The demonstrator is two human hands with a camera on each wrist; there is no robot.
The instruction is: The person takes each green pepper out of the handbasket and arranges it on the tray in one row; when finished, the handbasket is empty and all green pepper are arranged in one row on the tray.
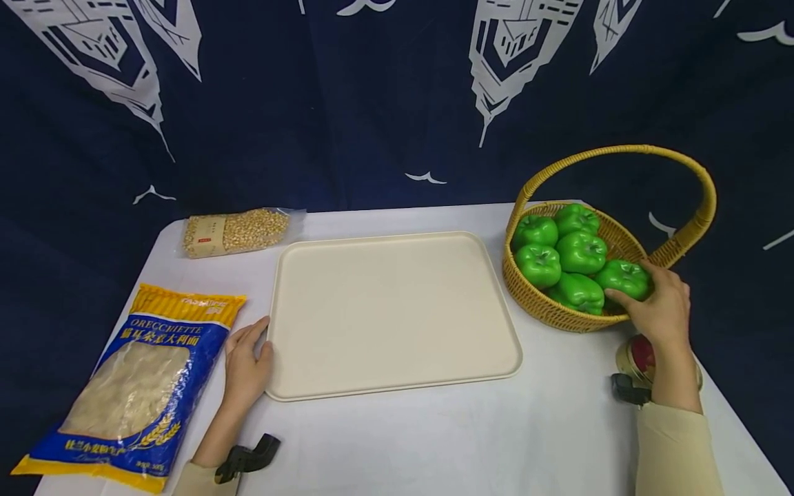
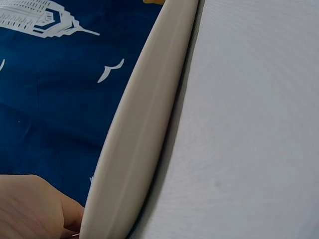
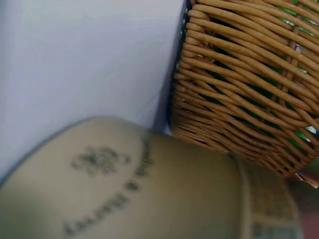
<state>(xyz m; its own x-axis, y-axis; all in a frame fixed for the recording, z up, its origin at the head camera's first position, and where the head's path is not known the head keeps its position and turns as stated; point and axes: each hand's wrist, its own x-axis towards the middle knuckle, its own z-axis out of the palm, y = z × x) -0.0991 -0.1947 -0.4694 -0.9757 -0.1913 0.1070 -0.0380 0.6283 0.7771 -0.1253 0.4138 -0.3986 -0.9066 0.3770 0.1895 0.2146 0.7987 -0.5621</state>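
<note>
My right hand [image 1: 665,306] reaches over the near right rim of a wicker basket [image 1: 540,303] and grips a green bell pepper [image 1: 623,277] between thumb and fingers. Several more green bell peppers [image 1: 580,252] lie in the basket. At the left, my left hand [image 1: 247,365] rests against the left edge of a cream tray [image 1: 397,310], fingers relaxed and holding nothing. The left wrist view shows the tray's side [image 2: 144,114] close up, with part of the left hand [image 2: 35,209] at the lower left. In the right wrist view no fingers show.
Left of the tray lies a blue and yellow orecchiette bag [image 1: 130,386]; behind it, a clear bag of yellow kernels [image 1: 248,232]. A beige and red can [image 1: 639,355] stands under my right wrist, close to the basket. The basket's tall handle [image 1: 645,149] arches overhead.
</note>
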